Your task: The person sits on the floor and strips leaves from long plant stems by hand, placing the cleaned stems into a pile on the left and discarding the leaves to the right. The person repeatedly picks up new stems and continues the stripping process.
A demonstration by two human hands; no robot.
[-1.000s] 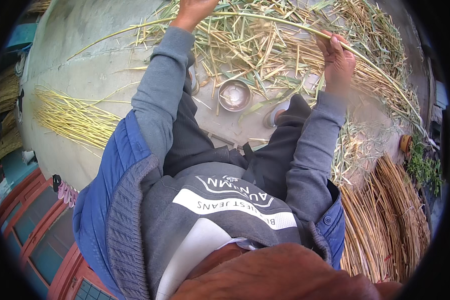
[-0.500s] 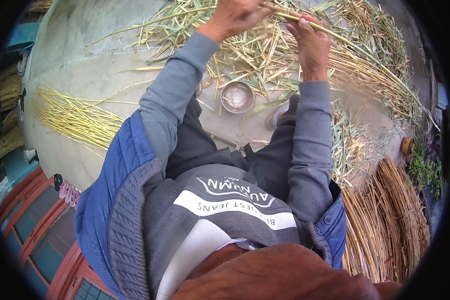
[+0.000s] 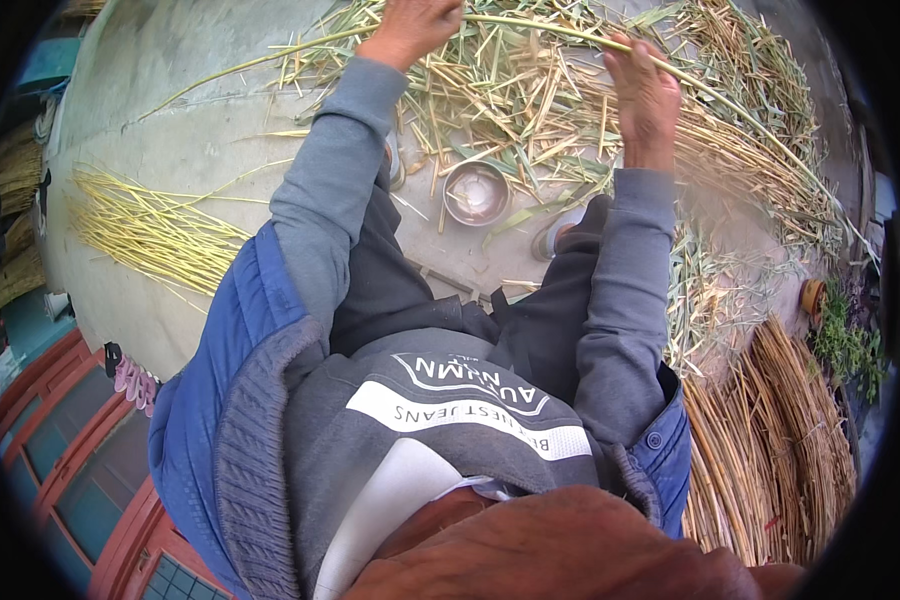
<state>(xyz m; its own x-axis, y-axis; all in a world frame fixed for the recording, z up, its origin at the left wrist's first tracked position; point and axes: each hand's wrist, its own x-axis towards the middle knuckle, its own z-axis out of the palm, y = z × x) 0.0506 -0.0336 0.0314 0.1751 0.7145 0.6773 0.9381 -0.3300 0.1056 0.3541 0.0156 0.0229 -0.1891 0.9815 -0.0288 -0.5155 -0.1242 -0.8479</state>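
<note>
A long, thin greenish-yellow reed stalk (image 3: 540, 27) bows across the top of the view, from the left over to the far right. My left hand (image 3: 415, 28), cut off in part by the upper edge, is closed round it. Farther right, my right hand (image 3: 648, 100) grips the same stalk between thumb and fingers. Under both hands spreads a heap of cut straw and dry leaves (image 3: 530, 100). Between my feet stands a small round metal bowl (image 3: 476, 194) with something whitish inside.
On the left lies a bunch of peeled yellow stalks (image 3: 155, 240). Bundled brown reeds (image 3: 770, 440) rest at my lower right, near a potted green plant (image 3: 848, 340). Unpeeled stalks (image 3: 740, 150) lie at the upper right. A red-framed door (image 3: 90, 480) is at lower left.
My hands have moved apart: the left has gone left and up, the right slightly right and down. The stalk's left end reaches farther left.
</note>
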